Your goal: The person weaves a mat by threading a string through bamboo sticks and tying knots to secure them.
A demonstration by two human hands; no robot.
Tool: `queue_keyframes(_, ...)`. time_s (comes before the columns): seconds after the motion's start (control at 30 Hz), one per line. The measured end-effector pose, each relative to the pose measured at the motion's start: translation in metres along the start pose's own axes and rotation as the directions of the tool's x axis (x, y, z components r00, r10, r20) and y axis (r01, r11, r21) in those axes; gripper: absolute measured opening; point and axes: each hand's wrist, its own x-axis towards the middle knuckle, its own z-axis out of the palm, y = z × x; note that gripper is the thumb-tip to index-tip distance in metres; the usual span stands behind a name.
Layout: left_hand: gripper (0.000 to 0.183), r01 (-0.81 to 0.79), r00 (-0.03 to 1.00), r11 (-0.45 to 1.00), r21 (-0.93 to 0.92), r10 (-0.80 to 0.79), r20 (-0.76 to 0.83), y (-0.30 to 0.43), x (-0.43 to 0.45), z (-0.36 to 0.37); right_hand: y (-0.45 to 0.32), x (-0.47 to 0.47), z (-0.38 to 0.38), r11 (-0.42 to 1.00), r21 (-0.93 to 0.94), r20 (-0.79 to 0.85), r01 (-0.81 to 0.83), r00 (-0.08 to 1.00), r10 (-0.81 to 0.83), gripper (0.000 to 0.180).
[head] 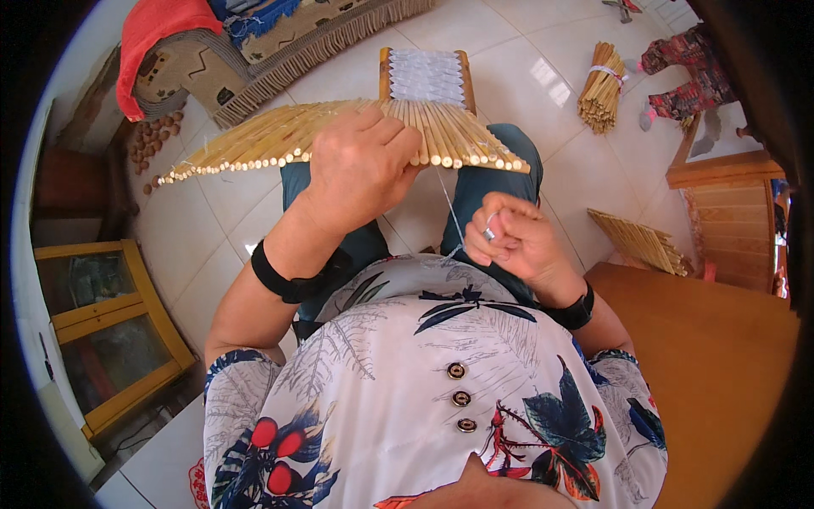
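Note:
A wide row of pale dried stalks (254, 137), bound side by side, spreads across my knees with its cut ends towards me. My left hand (365, 167) is closed over the stalks near the middle of the row. From beneath that hand a thin white string (450, 203) runs down to my right hand (505, 238), whose curled fingers hold it. A metal ring is on a finger of my right hand. Beyond the stalks stands a small wooden-framed seat (425, 73) with white woven webbing.
A tied bundle of stalks (601, 89) lies on the tiles near another person's legs (690, 73). A flat stalk panel (639, 242) is beside the brown tabletop (693, 356) at right. A covered sofa (210, 70) and several round brown objects (152, 137) are at left.

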Motion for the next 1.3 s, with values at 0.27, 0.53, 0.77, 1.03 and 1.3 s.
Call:
queue_keyframes(0.27,0.025,0.042,0.998,0.997,-0.062,-0.038,0.058,0.005,-0.015,0.002,0.018,0.002,-0.010,0.976,0.105,0.020,-0.189,0.982,0.188,0.027)
queue_keyframes(0.53,0.025,0.095,0.995,0.991,0.089,-0.096,0.004,-0.012,0.021,0.003,-0.026,0.024,0.000,0.988,-0.131,0.118,0.084,0.991,-0.068,0.024)
queue_keyframes(0.77,0.029,0.191,0.980,0.977,0.095,-0.184,-0.079,-0.036,0.057,0.003,-0.072,0.037,0.020,0.861,-0.410,0.075,0.302,0.952,-0.298,0.020)
queue_keyframes(1.03,0.029,0.405,0.912,0.907,0.111,-0.409,0.017,-0.074,0.110,0.003,-0.063,0.093,0.057,0.842,-0.143,-0.179,0.521,0.823,-0.539,0.018)
queue_keyframes(1.3,0.028,0.451,0.877,0.880,0.146,-0.468,0.108,-0.078,0.130,0.008,-0.062,0.103,0.054,0.788,-0.176,-0.236,0.590,0.752,-0.616,0.018)
